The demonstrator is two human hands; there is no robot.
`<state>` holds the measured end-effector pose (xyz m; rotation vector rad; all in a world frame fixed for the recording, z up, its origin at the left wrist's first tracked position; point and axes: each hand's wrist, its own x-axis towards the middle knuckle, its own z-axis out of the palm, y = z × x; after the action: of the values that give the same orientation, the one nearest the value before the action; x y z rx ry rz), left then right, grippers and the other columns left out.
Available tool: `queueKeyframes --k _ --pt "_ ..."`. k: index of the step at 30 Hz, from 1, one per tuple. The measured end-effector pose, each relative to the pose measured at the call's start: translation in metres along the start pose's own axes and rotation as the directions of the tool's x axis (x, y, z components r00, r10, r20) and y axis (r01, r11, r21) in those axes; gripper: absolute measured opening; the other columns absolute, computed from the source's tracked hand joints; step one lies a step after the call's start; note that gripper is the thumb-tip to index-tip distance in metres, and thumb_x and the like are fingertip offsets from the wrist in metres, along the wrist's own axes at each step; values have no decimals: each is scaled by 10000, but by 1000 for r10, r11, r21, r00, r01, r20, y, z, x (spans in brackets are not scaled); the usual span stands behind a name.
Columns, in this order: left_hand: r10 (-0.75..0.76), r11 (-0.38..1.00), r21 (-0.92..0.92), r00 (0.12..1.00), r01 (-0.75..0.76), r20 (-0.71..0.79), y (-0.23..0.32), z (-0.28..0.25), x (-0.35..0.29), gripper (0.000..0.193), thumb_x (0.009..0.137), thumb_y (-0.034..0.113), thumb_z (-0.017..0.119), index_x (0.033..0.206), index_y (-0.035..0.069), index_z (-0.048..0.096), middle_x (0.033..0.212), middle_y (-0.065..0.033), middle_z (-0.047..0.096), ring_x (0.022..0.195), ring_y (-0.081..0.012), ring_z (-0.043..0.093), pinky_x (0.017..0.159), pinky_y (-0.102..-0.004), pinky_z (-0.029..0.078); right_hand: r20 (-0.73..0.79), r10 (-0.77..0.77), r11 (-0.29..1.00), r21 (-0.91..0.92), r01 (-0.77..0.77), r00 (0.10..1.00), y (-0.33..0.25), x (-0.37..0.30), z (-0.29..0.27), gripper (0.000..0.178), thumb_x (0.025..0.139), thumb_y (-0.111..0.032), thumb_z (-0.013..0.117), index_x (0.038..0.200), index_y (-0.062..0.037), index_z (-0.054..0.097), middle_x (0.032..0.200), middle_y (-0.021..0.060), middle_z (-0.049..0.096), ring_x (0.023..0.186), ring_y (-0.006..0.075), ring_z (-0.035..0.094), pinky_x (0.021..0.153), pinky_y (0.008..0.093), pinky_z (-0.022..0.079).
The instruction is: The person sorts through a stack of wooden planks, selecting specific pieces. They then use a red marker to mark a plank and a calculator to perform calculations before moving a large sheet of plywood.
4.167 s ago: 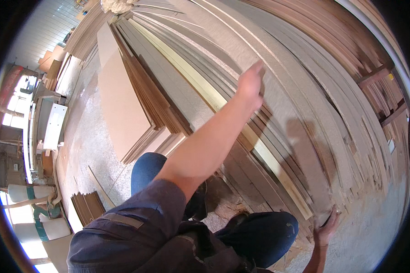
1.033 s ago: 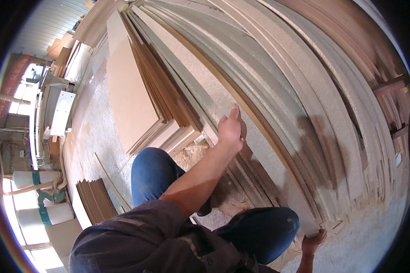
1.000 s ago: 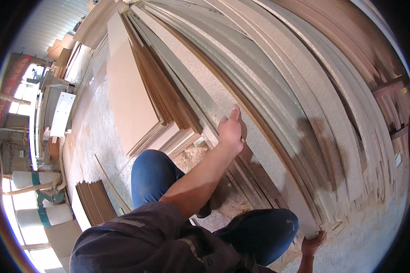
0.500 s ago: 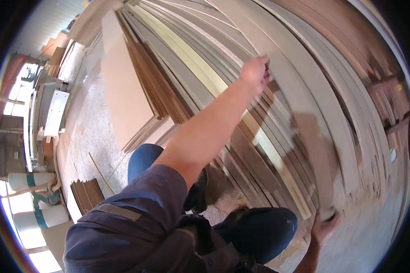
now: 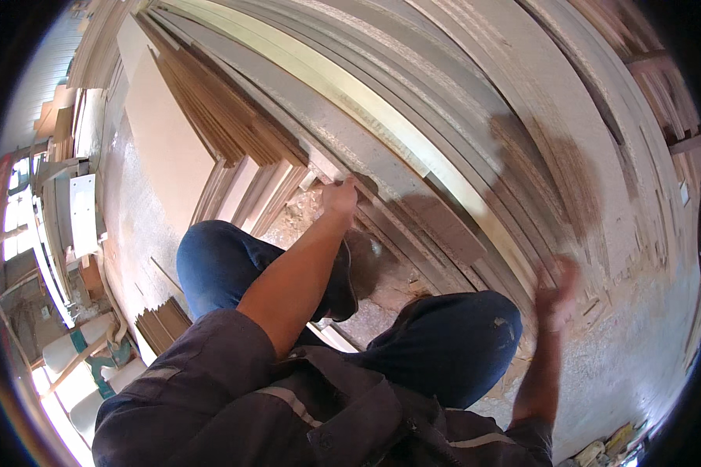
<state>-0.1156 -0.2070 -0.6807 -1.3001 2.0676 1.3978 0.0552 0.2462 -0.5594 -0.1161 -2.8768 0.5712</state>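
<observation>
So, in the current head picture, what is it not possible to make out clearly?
Head view:
Bare left hand: its own back hides the palm and any grip.
Bare right hand: blur hides the exact finger positions.
Long, wide, grey-beige flat boards: the upper picture edge cuts off their far ends.

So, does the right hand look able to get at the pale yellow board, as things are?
Probably yes: the right hand is close to the near end of the pale yellow board, and I see nothing lying over that end. The hand is blurred, so whether it touches anything is unclear.
</observation>
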Motion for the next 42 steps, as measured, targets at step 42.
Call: queueKeyframes --k 42 --pt "443 690 -724 786 8 431 339 65 -137 395 955 317 588 1244 52 545 1006 -86 585 841 -188 509 775 -334 440 -86 321 947 -4 -322 943 22 -36 -102 529 720 -242 810 1094 33 558 996 224 564 933 448 546 861 523 439"
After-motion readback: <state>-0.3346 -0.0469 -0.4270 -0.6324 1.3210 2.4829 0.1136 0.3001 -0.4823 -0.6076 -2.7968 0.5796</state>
